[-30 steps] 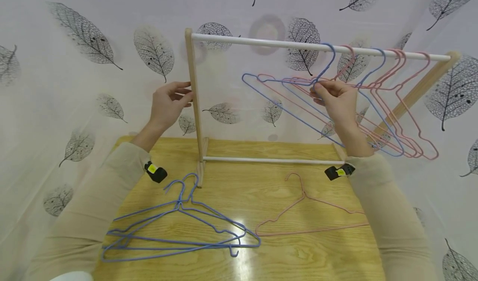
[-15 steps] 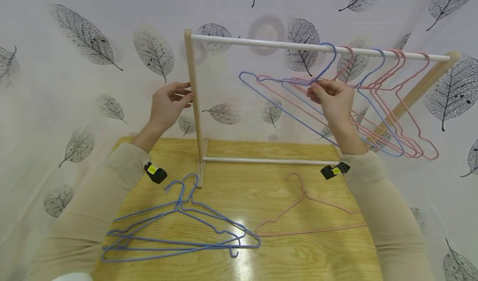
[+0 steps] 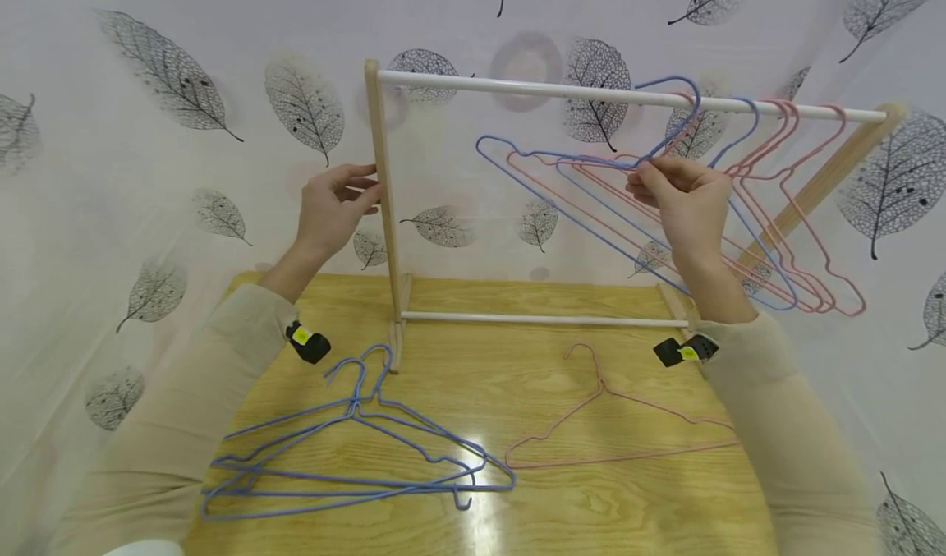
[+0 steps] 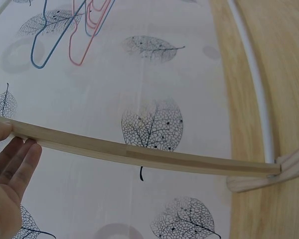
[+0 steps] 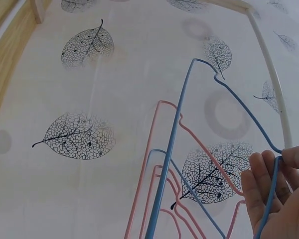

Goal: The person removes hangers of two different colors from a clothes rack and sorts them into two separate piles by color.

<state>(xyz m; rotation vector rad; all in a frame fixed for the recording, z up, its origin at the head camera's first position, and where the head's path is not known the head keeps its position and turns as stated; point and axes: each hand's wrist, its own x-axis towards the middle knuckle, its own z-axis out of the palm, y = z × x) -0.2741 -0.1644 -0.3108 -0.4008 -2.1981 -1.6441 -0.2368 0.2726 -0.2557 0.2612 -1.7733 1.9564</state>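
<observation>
A wooden rack with a white top rod (image 3: 510, 86) stands at the back of the table. My left hand (image 3: 332, 207) holds its left wooden post (image 3: 388, 236), thumb on one side and fingers on the other; the left wrist view shows the post (image 4: 139, 155) running from that hand. My right hand (image 3: 683, 207) pinches a blue hanger (image 3: 550, 199) just below its hook, which curves above the rod, its tip at rod height. Whether the hook touches the rod I cannot tell. Behind it, several pink hangers (image 3: 794, 203) and one blue hanger (image 3: 750, 125) hang from the rod's right part.
Several blue hangers (image 3: 355, 412) lie overlapped on the wooden table (image 3: 539, 392) at front left. One pink hanger (image 3: 562, 420) lies flat at front right, partly behind my right sleeve. A low white bar (image 3: 539, 319) joins the rack's feet. A leaf-patterned sheet (image 3: 244, 170) hangs behind.
My right hand shifts slightly left, then right, with the blue hanger. The hanger's hook rises from the rod and turns to the right. My left hand stays at the post.
</observation>
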